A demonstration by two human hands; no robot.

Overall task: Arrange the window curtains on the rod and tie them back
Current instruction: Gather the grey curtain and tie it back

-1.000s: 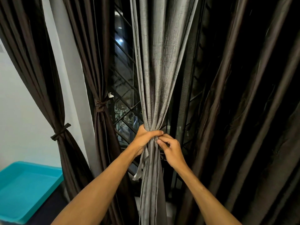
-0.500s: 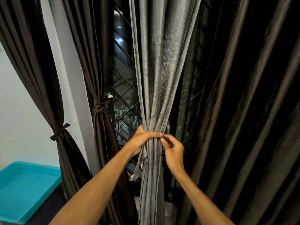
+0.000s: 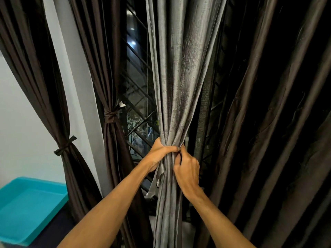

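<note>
A grey textured curtain [image 3: 180, 72] hangs in the middle of the window, gathered into a narrow bunch at waist height. My left hand [image 3: 161, 153] grips the bunch from the left, fingers wrapped across its front. My right hand [image 3: 188, 167] is curled against the bunch's right side and pinches a thin dark strip [image 3: 180, 156] there. A frayed grey fabric strip [image 3: 155, 181] dangles below my left hand. Two dark brown curtains are tied back: one by a knotted tie [image 3: 109, 116], the other further left by a band [image 3: 64, 145].
A loose dark brown curtain [image 3: 268, 122] fills the right side. Black window grille bars [image 3: 141, 111] show between the curtains. A white wall pillar [image 3: 78, 97] stands left of the window. A teal tray [image 3: 26, 208] lies at the lower left.
My left hand has stayed clamped on the gathered grey curtain. My right hand has shifted in against the bunch's right side, fingers curling more tightly on the dark strip.
</note>
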